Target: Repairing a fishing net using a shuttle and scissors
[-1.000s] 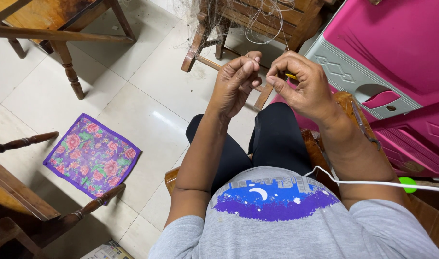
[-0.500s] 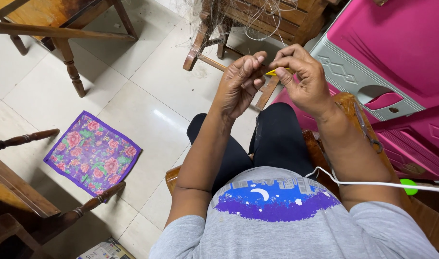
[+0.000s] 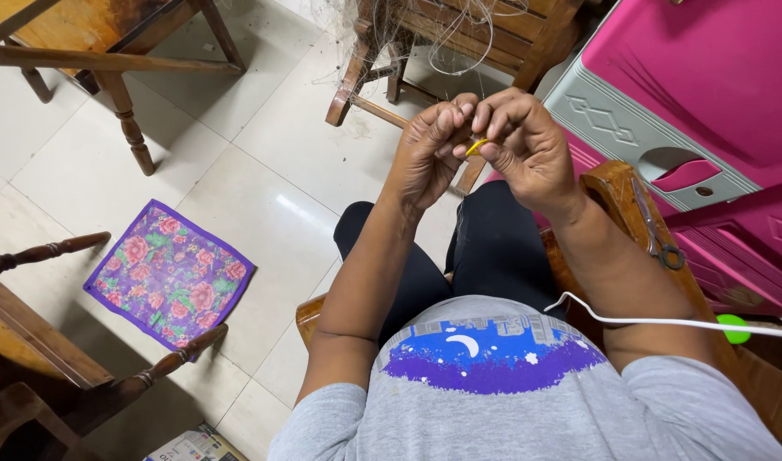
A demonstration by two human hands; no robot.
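Seated, I hold both hands up together in front of my knees. My right hand [image 3: 527,145] pinches a small yellow tool [image 3: 476,147] between thumb and fingers. My left hand [image 3: 429,149] is closed beside it, its fingertips touching the same spot, seemingly pinching fine thread too thin to make out. Pale fishing net and loose line [image 3: 446,30] hang over a wooden chair [image 3: 493,34] just beyond my hands.
A pair of scissors [image 3: 660,235] lies on my chair's right armrest [image 3: 617,183]. A pink and grey plastic cabinet [image 3: 707,102] stands to the right. On the tiled floor lies a purple floral cloth [image 3: 169,275]. A wooden table [image 3: 92,43] and another chair [image 3: 41,341] stand on the left. A white cable [image 3: 664,322] crosses my right arm.
Both hands have risen and come closer together; the fingertips now meet around the yellow tool. The view has tilted slightly.
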